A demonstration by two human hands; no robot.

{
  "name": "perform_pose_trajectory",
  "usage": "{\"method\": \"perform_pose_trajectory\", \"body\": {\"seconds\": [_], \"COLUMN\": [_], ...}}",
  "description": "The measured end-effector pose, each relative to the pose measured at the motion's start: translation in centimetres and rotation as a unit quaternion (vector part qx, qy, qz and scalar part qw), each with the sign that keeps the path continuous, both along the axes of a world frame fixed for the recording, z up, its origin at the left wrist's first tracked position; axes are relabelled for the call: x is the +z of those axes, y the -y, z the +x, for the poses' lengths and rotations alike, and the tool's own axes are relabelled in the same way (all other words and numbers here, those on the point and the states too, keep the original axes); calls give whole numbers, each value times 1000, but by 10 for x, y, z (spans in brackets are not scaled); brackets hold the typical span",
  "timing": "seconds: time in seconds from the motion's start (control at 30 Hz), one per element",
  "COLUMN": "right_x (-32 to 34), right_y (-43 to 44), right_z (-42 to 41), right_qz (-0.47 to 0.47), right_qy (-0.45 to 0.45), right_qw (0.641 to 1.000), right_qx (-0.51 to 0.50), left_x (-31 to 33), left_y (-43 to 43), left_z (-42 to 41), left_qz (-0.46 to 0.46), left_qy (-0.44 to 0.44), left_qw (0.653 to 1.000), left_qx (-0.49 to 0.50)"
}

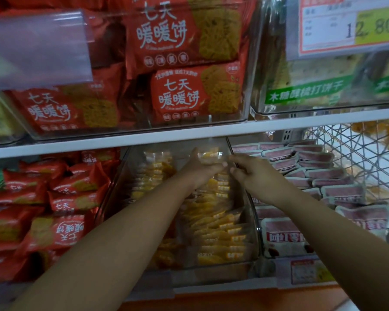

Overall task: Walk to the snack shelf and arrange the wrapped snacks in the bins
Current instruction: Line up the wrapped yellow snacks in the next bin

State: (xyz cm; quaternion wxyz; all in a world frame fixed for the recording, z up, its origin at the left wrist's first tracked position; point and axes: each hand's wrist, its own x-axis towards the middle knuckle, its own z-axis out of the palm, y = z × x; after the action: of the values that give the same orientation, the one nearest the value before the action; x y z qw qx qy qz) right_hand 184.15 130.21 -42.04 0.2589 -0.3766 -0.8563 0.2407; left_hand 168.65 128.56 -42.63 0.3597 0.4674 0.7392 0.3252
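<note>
Wrapped snacks (220, 225), yellow in clear film, stand in rows inside the clear middle bin (211, 274) on the lower shelf level. Left grip (202, 169) reaches to the back of that bin, thumb raised and fingers stretched, and holds one yellow packet (211, 154) between them. Right grip (252, 173) is just beside it at the bin's right wall with fingers curled; I cannot tell whether it pinches the film.

Surroundings:
- White shelf edge (144, 138) runs across the view above the hands.
- Red packets (61, 230) lie loosely heaped in the bin to the left.
- Pink-and-white packets (312, 173) are stacked in the bin to the right.
- Upper level: a clear bin of larger red packs (189, 93), and beside it green-labelled packs (305, 93).
- Price card (350, 25) reads 12.80.
- Wire basket (357, 149) stands at far right.
- Orange band (234, 299) runs below the bins.
- Lighting is dim.
</note>
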Motion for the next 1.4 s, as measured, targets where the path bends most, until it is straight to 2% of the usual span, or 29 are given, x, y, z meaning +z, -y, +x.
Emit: {"method": "perform_pose_trajectory", "body": {"seconds": [0.13, 0.23, 0.33, 0.43, 0.5, 0.63, 0.73, 0.83, 1.0, 1.1, 1.2, 1.33, 1.4], "right_x": [3, 15, 16, 6, 5, 5, 3, 3, 4, 4, 4, 4, 3], "right_y": [13, 38, 67, 87, 90, 90, 89, 86, 84, 85, 85, 86, 86], "right_z": [6, 21, 34, 37, 39, 36, 34, 35, 35, 36, 37, 37, 37], "right_qz": [8, 31, 70, 109, 129, 147, 149, 149, 138, 129, 128, 123, 124], "right_qy": [21, 20, 128, 255, 273, 257, 260, 262, 255, 247, 242, 245, 242], "right_qw": [1000, 999, 984, 954, 947, 950, 949, 948, 951, 954, 955, 955, 955], "right_qx": [-4, 31, 102, 117, 109, 100, 102, 104, 110, 114, 114, 114, 115], "left_x": [3, 2, -1, 0, 3, 12, 24, 34, 39, 38, 33, 16, 11], "left_y": [19, 42, 63, 74, 78, 83, 90, 92, 91, 88, 90, 96, 98], "left_z": [-4, -10, -8, -2, 2, -1, -10, -15, -18, -17, -13, -20, -21], "left_qz": [-10, 15, 23, 16, 1, -65, -117, -143, -163, -199, -181, -67, -34], "left_qy": [35, 86, 153, 131, 114, 24, -72, -194, -292, -362, -393, -471, -477], "left_qw": [999, 995, 984, 987, 990, 998, 989, 965, 926, 883, 866, 851, 854], "left_qx": [2, 47, 87, 86, 80, 9, -61, -104, -174, -226, -253, -222, -203]}}
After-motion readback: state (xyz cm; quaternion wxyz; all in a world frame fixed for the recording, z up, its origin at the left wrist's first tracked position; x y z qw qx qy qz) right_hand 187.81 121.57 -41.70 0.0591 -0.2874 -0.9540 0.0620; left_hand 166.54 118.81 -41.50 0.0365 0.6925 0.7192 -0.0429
